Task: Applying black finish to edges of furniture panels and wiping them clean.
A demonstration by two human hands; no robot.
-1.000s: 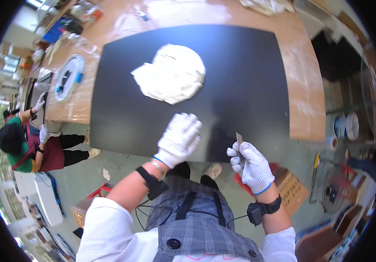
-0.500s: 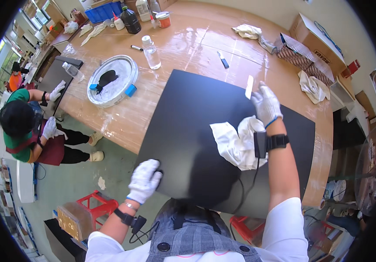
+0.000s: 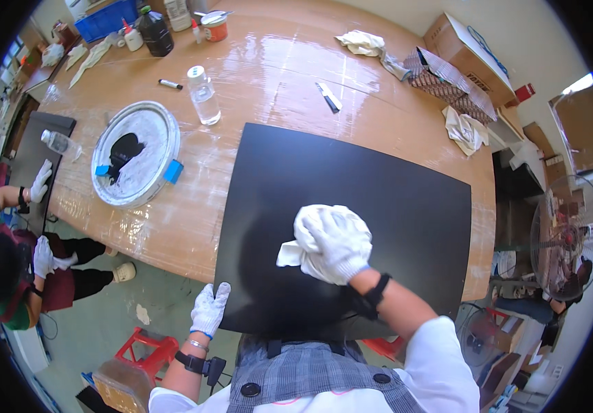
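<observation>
A large black panel (image 3: 393, 199) lies flat, its near edge against my body. My right hand (image 3: 338, 241), in a white knit glove, is closed over a bunched white cloth (image 3: 289, 255) and presses it onto the panel's middle. At the panel's near left corner, my left hand (image 3: 208, 310), gloved too, holds the edge; some of its fingers are hidden. Beyond the far edge lies a small knife (image 3: 331, 100) with a dark handle, a thin white strip (image 3: 322, 91) right beside it.
The table (image 3: 269, 82) is wrapped in clear film. Left of the panel are a round whitish lid (image 3: 166, 131) smeared with black, a clear bottle (image 3: 204, 100) and a marker (image 3: 170, 84). Cloths (image 3: 465, 131) and a carton (image 3: 465, 58) sit at right. A co-worker's gloved hand (image 3: 40, 180) shows far left.
My right hand has come back from the far edge to the cloth and shifted it left on the panel. The white strip it held now lies beside the knife. My view has shifted right.
</observation>
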